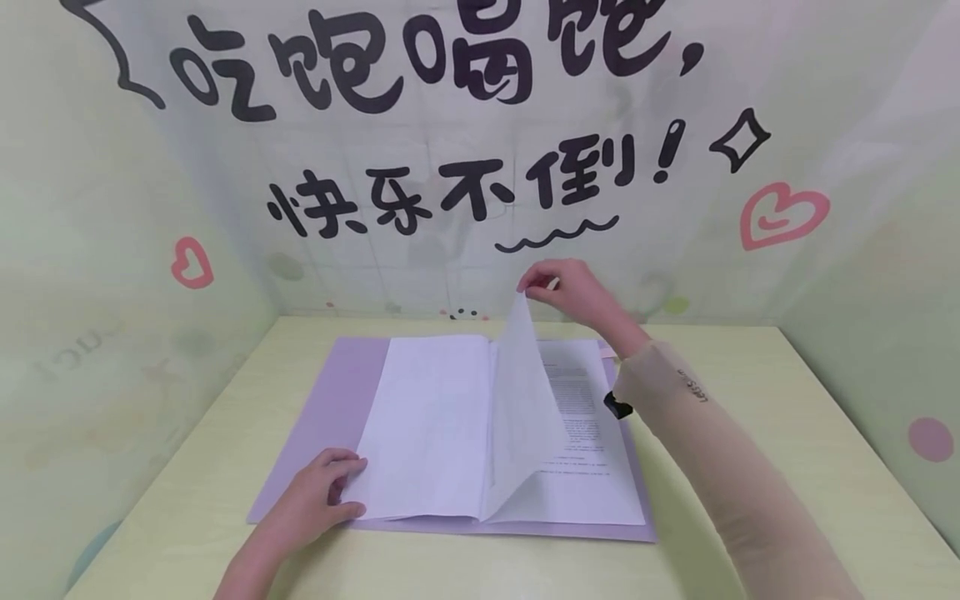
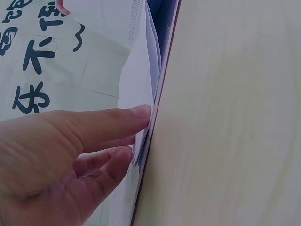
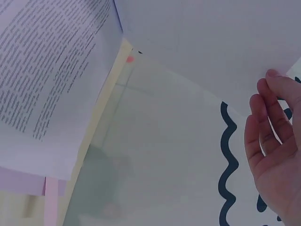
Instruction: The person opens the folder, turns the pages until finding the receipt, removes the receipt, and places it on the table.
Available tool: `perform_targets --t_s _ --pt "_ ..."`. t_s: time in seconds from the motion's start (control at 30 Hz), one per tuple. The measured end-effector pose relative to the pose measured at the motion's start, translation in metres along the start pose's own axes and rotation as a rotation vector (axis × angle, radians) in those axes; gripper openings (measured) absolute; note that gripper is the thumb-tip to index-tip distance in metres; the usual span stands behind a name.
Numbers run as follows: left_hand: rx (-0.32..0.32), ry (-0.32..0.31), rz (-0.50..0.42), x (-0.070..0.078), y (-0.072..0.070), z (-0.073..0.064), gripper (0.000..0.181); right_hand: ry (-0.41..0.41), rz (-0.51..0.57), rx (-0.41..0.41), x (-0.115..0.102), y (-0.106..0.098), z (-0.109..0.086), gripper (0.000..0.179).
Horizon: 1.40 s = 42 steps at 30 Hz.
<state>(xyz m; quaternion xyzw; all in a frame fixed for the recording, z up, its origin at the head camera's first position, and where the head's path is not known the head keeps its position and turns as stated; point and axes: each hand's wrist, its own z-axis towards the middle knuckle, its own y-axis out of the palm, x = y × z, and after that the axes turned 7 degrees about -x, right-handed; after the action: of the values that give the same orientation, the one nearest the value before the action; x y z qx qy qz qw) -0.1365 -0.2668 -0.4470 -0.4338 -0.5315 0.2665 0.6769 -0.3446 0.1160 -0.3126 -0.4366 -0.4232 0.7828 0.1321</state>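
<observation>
A purple folder [image 1: 337, 400] lies spread on the table with white paper in it. My right hand [image 1: 577, 292] is raised over the folder's far side and pinches the top corner of a sheet [image 1: 521, 392], which stands up from the middle fold. Under that sheet shows a printed page [image 1: 592, 483], also seen in the right wrist view as a text page [image 3: 47, 70]. On the left, a blank page [image 1: 431, 425] lies flat. My left hand [image 1: 311, 500] rests at this page's lower left edge, thumb and fingertips [image 2: 141, 111] touching the paper.
The pale wooden table [image 1: 495, 571] ends at a wall [image 1: 420, 283] with large black lettering and pink hearts. Along the folder's right edge are a pink tab [image 1: 607, 353] and a small black item [image 1: 618, 406] beside the right sleeve [image 1: 720, 450].
</observation>
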Motion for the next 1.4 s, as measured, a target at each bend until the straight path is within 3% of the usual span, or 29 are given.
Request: perform_targets --t_s 0.13,0.27,0.53,0.87,1.1,1.4 --pt "-0.055 -0.042 -0.082 0.002 -0.002 0.0 0.054 0.01 0.032 0.022 -0.008 0.009 0.008 0.009" --pt "-0.082 -0.084 -0.108 0.005 -0.003 0.001 0.057 0.011 0.108 0.034 -0.014 0.019 0.016 0.011" --pt "-0.056 -0.056 -0.052 0.003 -0.001 0.001 0.056 0.016 0.244 0.052 -0.025 0.043 0.03 0.016" --pt "-0.022 -0.02 -0.05 0.0 0.001 -0.002 0.054 -0.071 0.334 -0.08 -0.039 0.062 0.036 0.036" --pt "-0.026 -0.027 -0.082 -0.001 0.0 -0.001 0.055 -0.076 0.38 -0.147 -0.043 0.073 0.039 0.047" --pt "-0.001 -0.033 -0.099 -0.003 0.001 -0.002 0.055 -0.083 0.314 -0.261 -0.049 0.105 0.044 0.07"
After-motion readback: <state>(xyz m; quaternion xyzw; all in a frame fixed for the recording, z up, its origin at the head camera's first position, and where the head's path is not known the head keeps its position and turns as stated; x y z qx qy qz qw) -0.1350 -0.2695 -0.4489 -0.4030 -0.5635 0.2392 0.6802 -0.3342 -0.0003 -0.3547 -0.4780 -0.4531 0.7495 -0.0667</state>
